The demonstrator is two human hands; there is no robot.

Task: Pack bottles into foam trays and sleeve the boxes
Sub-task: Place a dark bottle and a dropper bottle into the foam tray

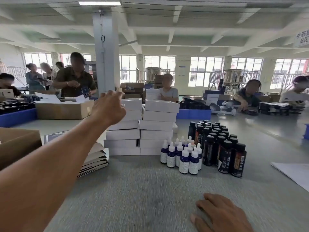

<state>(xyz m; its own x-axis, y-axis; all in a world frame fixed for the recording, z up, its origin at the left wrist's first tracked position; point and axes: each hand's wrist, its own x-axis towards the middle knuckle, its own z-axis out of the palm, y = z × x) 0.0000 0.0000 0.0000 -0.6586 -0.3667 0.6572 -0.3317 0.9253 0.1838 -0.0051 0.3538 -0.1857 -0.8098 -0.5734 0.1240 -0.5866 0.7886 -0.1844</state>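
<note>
1. Head view: the left hand [108, 108] is stretched out over the table [142, 190], its arm crossing the frame from the lower left.
2. Its fingers are curled at the top of the left stack of white boxes [124, 129]. They hide the near corner of the top box, so whether they grip it or only touch it cannot be told.
3. A second stack [158, 128] of the same boxes stands just beside the first, on its right, apart from the hand.
4. The right hand [219, 215] lies near the bottom edge, fingers loosely spread and flat on the table, holding nothing.
5. The dropper bottles [182, 154], blue with white caps, stand upright in a cluster in front of the right stack, well apart from both hands.
6. The dark bottles [220, 144] stand in rows just right of the droppers, between the right hand and the far side of the table.
7. Flat sleeves [95, 159] lie fanned in a pile under the left forearm, left of the stacks.
8. A brown carton [18, 144] sits at the left edge, another carton [63, 109] behind the left hand.
9. White sheets [292, 173] lie at the right edge.
10. Other people work at the far tables.
</note>
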